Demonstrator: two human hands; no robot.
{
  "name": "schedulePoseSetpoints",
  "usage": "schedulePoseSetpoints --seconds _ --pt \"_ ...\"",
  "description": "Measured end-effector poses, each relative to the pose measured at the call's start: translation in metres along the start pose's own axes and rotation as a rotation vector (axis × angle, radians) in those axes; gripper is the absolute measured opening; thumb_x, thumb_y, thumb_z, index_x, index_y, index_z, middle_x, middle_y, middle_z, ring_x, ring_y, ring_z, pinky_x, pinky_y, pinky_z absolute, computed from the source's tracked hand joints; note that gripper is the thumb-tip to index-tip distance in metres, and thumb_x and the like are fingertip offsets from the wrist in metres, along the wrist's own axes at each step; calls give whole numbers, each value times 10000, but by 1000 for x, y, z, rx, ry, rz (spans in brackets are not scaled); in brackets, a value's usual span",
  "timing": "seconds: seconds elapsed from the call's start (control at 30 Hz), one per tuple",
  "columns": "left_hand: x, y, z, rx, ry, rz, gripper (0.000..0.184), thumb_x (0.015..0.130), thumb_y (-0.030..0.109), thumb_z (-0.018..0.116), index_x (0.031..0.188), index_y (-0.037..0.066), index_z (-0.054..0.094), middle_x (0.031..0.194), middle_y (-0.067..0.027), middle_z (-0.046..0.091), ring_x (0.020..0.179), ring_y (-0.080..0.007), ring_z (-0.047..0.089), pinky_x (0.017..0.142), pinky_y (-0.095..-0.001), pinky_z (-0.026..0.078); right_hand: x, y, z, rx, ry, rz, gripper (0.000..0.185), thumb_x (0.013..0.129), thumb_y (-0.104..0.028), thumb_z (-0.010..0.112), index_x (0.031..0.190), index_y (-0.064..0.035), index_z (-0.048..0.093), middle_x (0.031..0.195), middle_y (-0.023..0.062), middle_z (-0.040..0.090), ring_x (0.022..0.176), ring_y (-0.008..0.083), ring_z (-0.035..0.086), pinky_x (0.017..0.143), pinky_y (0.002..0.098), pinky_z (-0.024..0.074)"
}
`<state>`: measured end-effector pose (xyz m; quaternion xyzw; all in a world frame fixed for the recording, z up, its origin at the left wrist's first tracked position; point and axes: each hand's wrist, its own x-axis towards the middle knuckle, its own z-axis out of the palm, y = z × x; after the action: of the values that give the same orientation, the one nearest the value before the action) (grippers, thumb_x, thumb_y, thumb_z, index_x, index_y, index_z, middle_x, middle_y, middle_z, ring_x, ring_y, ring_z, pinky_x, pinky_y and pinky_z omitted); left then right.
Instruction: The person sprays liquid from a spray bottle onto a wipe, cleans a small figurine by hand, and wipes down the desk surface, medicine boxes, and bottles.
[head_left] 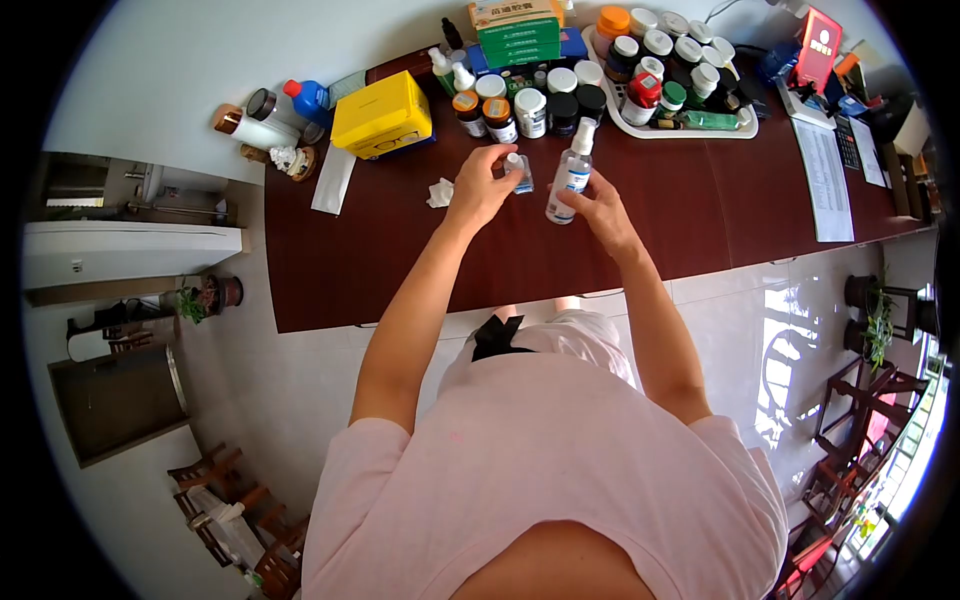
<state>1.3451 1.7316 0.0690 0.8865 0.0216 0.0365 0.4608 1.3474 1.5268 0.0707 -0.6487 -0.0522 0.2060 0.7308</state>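
Observation:
My right hand [603, 214] is closed around a clear spray bottle [574, 178] with a white pump top and a blue-and-white label. The bottle is nearly upright, tilted a little to the right at its top. To its left, my left hand [482, 186] has its fingers bent round a small clear bottle [520, 176] with a white cap; part of it is hidden behind the fingers. A crumpled white tissue [440, 193] lies on the dark red-brown desk [400, 255], left of my left hand.
Behind my hands stand several pill bottles [531, 113] and stacked green boxes [520, 45]. A white tray [690, 130] of bottles is at the back right. A yellow box [381, 114], thermos flasks [250, 128] and a white paper strip [334, 180] are left. Papers [823, 180] lie at the right.

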Motion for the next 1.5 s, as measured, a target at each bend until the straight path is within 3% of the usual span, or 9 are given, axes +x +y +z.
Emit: schedulePoseSetpoints --seconds 0.33,1.07,1.13,1.47,1.5 --pt "4 -2 -3 -57 -20 -14 287 771 178 678 1031 63 637 961 -88 622 859 -204 583 784 -314 469 -8 -16 8 65 -66 10 399 789 -190 665 1133 -20 554 950 48 608 883 119 550 806 275 434" --pt "5 -4 -1 -42 -37 -24 263 786 162 663 1027 59 631 973 -112 625 865 -216 606 771 -320 479 -7 -9 10 75 -72 16 373 793 -231 686 1072 -9 577 934 49 608 847 107 547 781 267 441" --pt "5 -6 0 -15 -27 3 253 811 133 657 1047 44 626 893 -38 623 792 -103 567 717 -245 460 -7 -11 10 72 -72 16 383 793 -233 687 1081 -9 572 933 51 610 851 111 549 789 269 440" --pt "0 -2 1 52 -11 -2 276 796 135 663 1063 79 624 1005 -62 601 830 -135 590 739 -260 473 4 21 -11 -109 126 -49 443 728 -198 709 1112 -55 540 914 42 590 788 141 531 748 278 435" --pt "0 -1 0 52 -18 -23 268 786 143 665 1039 68 622 990 -82 602 844 -173 591 752 -288 475 8 30 -16 -112 122 -50 443 728 -198 709 1112 -55 540 914 42 590 788 141 531 748 278 435"
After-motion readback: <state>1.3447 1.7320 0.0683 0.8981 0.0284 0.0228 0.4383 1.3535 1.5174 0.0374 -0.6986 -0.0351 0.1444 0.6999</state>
